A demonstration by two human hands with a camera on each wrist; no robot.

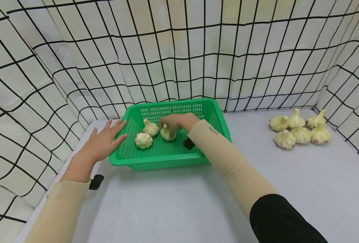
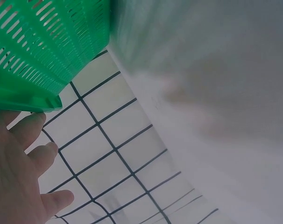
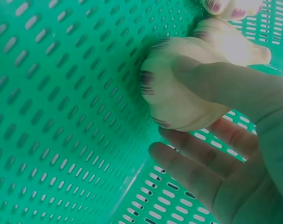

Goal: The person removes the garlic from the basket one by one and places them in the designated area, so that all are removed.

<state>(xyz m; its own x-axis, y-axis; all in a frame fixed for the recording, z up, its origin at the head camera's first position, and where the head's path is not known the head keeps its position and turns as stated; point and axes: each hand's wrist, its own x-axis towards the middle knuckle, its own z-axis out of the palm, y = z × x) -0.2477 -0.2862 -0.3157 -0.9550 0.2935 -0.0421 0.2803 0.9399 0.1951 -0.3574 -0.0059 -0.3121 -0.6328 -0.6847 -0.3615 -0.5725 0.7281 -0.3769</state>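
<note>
Black net (image 1: pixel 222 24) covers white walls (image 1: pixel 213 40). Mid-frame, the right hand (image 1: pixel 178 122) pinches a garlic bulb (image 1: pixel 167 135) inside the green basket (image 1: pixel 167 161); the left hand (image 1: pixel 105 143), fingers straight, touches its left edge. Dropped too fast, it could bump the next bulb (image 1: pixel 150 128).

On my right forearm, the beige sleeve (image 1: pixel 231 163) bears one short line of small dark lettering (image 1: pixel 214 131). It is printed near the wrist end, on the surface turned up toward my head camera, and runs roughly along the arm, slanting down to the right. The characters are too small and blurred for me to make out the word. I can read no other text in any view.
</note>
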